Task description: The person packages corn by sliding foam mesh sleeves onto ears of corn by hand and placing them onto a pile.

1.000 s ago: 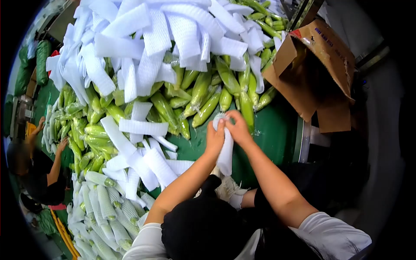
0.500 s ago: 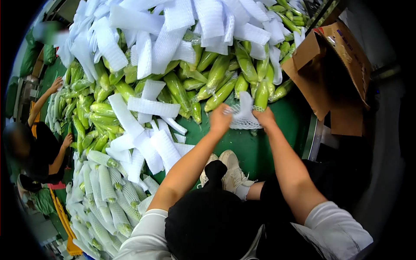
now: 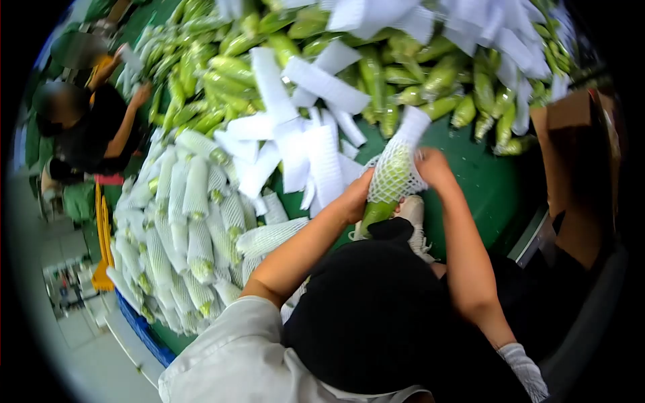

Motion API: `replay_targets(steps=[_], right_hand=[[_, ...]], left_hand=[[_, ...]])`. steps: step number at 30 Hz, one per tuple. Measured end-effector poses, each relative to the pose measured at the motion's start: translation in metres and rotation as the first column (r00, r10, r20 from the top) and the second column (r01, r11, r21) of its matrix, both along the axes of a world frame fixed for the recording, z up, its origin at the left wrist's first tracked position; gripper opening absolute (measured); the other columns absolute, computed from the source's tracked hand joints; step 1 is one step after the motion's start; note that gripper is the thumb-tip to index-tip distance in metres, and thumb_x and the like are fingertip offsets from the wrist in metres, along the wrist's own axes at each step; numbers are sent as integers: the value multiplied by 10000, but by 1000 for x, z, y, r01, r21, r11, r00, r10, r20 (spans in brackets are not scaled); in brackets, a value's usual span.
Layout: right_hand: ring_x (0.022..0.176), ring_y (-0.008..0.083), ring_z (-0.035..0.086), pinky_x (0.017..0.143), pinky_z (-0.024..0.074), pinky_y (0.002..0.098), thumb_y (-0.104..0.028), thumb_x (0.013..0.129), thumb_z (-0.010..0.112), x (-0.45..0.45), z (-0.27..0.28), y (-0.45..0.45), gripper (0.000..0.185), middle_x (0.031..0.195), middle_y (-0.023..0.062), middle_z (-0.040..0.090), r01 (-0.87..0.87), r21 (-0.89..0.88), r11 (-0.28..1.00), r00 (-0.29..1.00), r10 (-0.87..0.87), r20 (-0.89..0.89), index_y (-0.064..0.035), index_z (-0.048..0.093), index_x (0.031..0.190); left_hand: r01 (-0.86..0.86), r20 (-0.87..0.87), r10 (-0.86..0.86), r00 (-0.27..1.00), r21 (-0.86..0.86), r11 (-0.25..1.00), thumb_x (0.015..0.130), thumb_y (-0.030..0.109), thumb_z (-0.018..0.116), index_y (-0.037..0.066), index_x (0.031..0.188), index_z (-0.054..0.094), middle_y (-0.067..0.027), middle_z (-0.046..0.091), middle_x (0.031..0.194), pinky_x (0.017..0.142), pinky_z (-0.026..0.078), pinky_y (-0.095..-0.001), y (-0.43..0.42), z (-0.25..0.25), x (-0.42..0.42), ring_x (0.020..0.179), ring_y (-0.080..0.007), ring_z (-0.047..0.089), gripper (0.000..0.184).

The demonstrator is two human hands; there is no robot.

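Observation:
A green ear of corn (image 3: 380, 209) is partly inside a white foam net sleeve (image 3: 396, 168), in front of my body. My left hand (image 3: 358, 196) is closed around its left side, by the sleeve's stretched edge. On the other side, my right hand (image 3: 434, 168) pinches the mesh, slightly blurred. The upper end of the sleeve narrows above the corn. Loose flat foam sleeves (image 3: 312, 158) lie just left of my hands. Beyond them is a heap of plastic-wrapped corn (image 3: 376, 80).
Sleeved corn (image 3: 195, 232) is piled at the left on the green table (image 3: 463, 221). More foam sleeves (image 3: 497, 33) cover the far heap. A cardboard box (image 3: 571, 161) stands at the right edge. Another person (image 3: 94, 127) works at the far left.
The view has swung round, so things shift rightward. Earlier my hands stretched the net at the tip of an ear by the heap; now the ear is near me with the net over much of it.

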State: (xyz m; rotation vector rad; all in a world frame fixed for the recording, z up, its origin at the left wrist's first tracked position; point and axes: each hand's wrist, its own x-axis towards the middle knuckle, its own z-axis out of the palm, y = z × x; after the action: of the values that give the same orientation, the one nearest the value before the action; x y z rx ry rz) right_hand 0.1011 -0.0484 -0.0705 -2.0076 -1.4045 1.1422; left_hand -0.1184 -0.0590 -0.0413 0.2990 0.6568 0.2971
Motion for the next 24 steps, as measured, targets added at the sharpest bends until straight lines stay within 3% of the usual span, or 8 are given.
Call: replay_targets(steps=[5,9,11,13,16,20,22,24], right_hand=[[822,111,631,729,500,247,-5,858,523,-69,29,-57,321,974,86,675,324,-358,875,479,-479,-736,35,579,1172],[855,115,627,770,494,256,-63,879,509,-108,-34,-87,348,972,74,676,24,60,998,818,14,-575,31,574,1208],[838,119,608,776,473,242,-122,890,560,-106,-11,-60,327,947,66,670,-294,20,955,949,295,-115,26,594,1180],[780,118,570,743,456,235,-217,888,626,-127,1,-8,386,879,55,645,34,80,996,884,8,-467,29,592,1182],[892,185,606,785,468,305,-403,825,693,-174,-59,70,534,1004,126,660,-60,143,988,996,69,-63,59,603,1078],[955,187,601,829,460,291,-313,852,679,-201,-56,79,493,1082,132,640,-97,81,992,903,122,-412,45,569,1174],[974,178,599,845,460,278,-230,894,635,-199,-1,55,393,1102,128,637,137,172,976,776,2,-631,30,576,1182],[961,166,589,851,455,278,-172,914,594,-189,36,40,341,1115,95,631,361,78,929,522,-133,-842,0,576,1208]], left_hand=[[-366,-229,321,919,-197,909,971,332,347,46,1259,538,-102,641,1165,906,506,-339,-61,5,-29,1023,-219,637,449],[-555,-337,510,791,-45,831,998,435,322,49,1287,514,-76,635,1156,883,496,-320,-70,13,-45,994,-176,627,519],[-445,-345,428,835,33,895,995,474,311,56,1278,525,-86,636,1138,880,485,-318,-74,28,-92,999,-177,614,548],[-235,-578,535,616,513,825,981,410,392,5,1251,522,-114,619,1157,934,441,-344,-110,34,-159,1058,-217,573,504],[122,-665,663,343,731,671,883,270,623,-9,1212,545,-141,607,1168,979,401,-348,-199,85,-274,1109,-239,545,438],[318,-886,436,-159,372,872,736,275,757,-5,1149,590,-180,626,1120,940,442,-377,-341,154,-355,1070,-294,587,527],[552,-915,371,-160,228,802,706,261,763,11,1169,585,-195,610,1141,943,448,-399,-364,161,-367,1069,-357,569,556],[286,-833,-189,-520,-378,880,710,233,745,43,1195,553,-170,598,1147,970,420,-407,-296,194,-330,1086,-325,557,555]])
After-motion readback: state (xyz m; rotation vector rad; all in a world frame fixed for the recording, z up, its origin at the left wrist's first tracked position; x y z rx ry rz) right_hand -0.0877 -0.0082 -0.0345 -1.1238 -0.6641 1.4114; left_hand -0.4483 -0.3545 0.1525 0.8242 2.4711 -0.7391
